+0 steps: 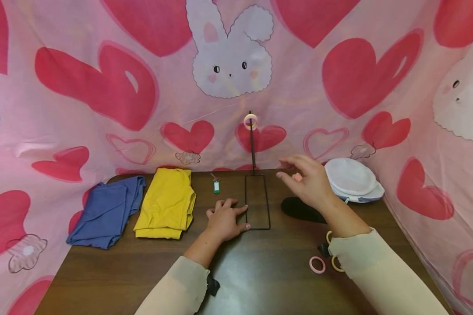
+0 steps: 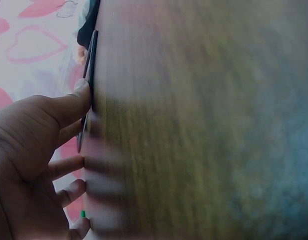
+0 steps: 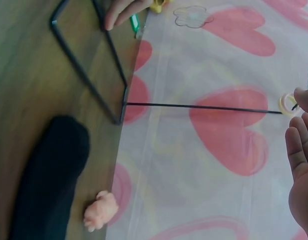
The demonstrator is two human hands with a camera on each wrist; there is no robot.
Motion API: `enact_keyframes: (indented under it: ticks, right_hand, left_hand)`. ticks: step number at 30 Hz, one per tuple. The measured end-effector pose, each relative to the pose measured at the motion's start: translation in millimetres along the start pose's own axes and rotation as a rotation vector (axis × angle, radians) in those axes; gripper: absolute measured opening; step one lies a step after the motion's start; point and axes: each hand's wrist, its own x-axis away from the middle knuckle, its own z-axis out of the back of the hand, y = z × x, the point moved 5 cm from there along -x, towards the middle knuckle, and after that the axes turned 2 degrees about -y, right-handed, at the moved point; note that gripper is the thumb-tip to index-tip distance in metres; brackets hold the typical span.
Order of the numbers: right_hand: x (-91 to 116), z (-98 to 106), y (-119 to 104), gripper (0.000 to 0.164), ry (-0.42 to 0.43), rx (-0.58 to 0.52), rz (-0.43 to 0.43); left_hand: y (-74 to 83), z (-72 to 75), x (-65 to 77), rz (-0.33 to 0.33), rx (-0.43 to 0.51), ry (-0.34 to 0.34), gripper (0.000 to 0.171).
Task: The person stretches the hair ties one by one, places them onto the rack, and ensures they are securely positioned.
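Note:
A black wire stand (image 1: 253, 151) with a flat rectangular base and a tall upright is on the brown table. A pale pink and yellow ring (image 1: 245, 123) hangs near the upright's top. My left hand (image 1: 225, 222) rests at the base's left side, thumb and index finger pressing on the wire, other fingers spread on the table. In the left wrist view the thumb lies over the wire (image 2: 92, 60). My right hand (image 1: 309, 181) is raised right of the upright, fingers slightly bent, holding nothing. The right wrist view has its fingers (image 3: 297, 150) overlapping the ring's area.
Right of the stand lie a black cloth item (image 1: 299, 209), a small pink figure (image 1: 297, 177) and a white mesh pouch (image 1: 351, 175). Nearer are a pink ring (image 1: 311, 265) and yellow rings (image 1: 337, 268). Leftward are a green key tag (image 1: 216, 188), folded yellow cloth (image 1: 163, 205) and blue cloth (image 1: 106, 210).

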Motion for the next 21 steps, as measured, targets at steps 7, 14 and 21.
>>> enact_keyframes:
  ticks: [7,14,21]
  right_hand:
    - [25.3,11.7,0.2,0.037,-0.030,0.031,-0.025]
    - [54.0,19.9,1.4,0.039,-0.095,0.048,-0.058]
    - [86.3,25.9,10.5,0.043,-0.169,0.105,-0.074]
  left_hand:
    - [0.7,0.6,0.5,-0.003,0.008,-0.001,0.066]
    - [-0.5,-0.8,1.0,-0.010,0.010,0.009,0.066]
    - [-0.3,-0.4,1.2,0.000,-0.002,0.006,0.067]
